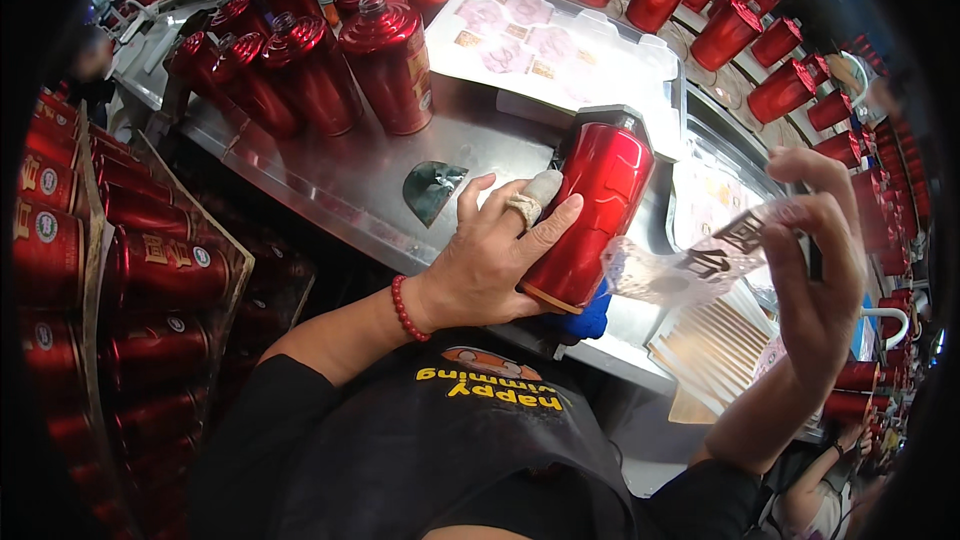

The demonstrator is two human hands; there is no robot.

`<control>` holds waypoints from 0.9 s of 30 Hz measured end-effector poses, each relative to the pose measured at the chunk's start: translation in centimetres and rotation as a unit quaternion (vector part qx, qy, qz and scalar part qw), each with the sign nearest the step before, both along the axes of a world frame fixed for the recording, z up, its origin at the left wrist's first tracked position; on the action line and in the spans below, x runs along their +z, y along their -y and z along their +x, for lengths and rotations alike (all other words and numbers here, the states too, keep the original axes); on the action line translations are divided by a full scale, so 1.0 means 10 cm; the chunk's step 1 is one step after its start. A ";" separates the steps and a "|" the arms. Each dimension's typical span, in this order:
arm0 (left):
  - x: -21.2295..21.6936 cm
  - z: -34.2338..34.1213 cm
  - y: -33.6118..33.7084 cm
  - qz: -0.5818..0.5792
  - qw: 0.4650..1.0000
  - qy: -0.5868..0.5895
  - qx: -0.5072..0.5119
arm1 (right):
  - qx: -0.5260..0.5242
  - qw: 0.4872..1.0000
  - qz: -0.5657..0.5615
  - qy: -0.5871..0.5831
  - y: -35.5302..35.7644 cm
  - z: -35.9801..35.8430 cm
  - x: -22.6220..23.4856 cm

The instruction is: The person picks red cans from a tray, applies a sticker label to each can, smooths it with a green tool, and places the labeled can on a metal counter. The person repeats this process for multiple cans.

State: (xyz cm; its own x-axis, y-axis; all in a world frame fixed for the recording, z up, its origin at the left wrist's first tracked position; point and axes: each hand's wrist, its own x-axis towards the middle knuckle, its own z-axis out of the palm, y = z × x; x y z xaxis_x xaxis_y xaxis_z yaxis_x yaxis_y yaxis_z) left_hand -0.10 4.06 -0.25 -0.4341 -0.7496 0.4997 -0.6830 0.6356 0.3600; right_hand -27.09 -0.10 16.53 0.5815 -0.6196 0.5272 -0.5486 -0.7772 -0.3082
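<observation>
My left hand [490, 250], with a pale finger cot and a cord-like band on one finger, is closed round the lower side of a glossy red bottle [605, 185]. The bottle lies tilted, its base toward me and its neck end against a dark grey holder [590, 118]. To the right, my right hand [825, 270] pinches the end of a thin translucent decal [680, 275] with dark characters and pale pink patterning. The decal's far end hangs close beside the bottle; whether it touches I cannot tell. A bunched blue cloth [590, 318] shows under the bottle's base.
Several red bottles [390, 65] stand at the metal table's back left. Behind my work is a white tray [640, 60] with decals. A dark curved scraper-like piece [433, 190] lies left, a slatted board [710, 340] right. Racked bottles [160, 270] flank me; a conveyor carries more bottles [728, 35].
</observation>
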 end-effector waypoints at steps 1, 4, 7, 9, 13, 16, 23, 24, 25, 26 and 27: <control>-0.04 0.02 -0.01 0.001 1.000 -0.016 0.003 | 0.007 0.999 0.030 0.040 0.05 0.09 -0.11; -0.15 0.02 0.02 0.001 0.998 -0.064 -0.016 | -0.026 0.990 0.112 0.084 0.23 0.29 -0.58; -0.23 0.01 0.05 0.020 0.995 -0.089 -0.045 | -0.048 0.985 0.112 0.123 0.43 0.35 -1.13; -0.29 0.03 0.06 0.041 0.993 -0.099 -0.055 | -0.066 0.989 0.077 0.113 0.50 0.38 -1.29; -0.32 0.12 0.07 0.122 0.974 -0.159 -0.103 | -0.062 0.983 0.096 0.143 0.51 0.43 -1.34; -0.25 0.12 0.13 0.142 0.941 -0.263 -0.161 | -0.056 0.984 0.089 0.145 0.52 0.45 -1.35; -0.13 0.00 0.26 0.091 0.981 -0.146 -0.091 | -0.053 0.984 0.085 0.149 0.52 0.45 -1.33; -0.14 0.01 0.25 0.092 0.980 -0.149 -0.090 | -0.055 0.984 0.089 0.147 0.50 0.46 -1.33; -0.15 0.02 0.25 0.096 0.980 -0.151 -0.091 | -0.054 0.984 0.085 0.147 0.51 0.46 -1.33; -0.16 0.03 0.24 0.100 0.979 -0.153 -0.093 | -0.054 0.984 0.081 0.146 0.51 0.46 -1.34; -0.16 0.03 0.24 0.103 0.978 -0.156 -0.093 | -0.052 0.985 0.076 0.146 0.52 0.47 -1.34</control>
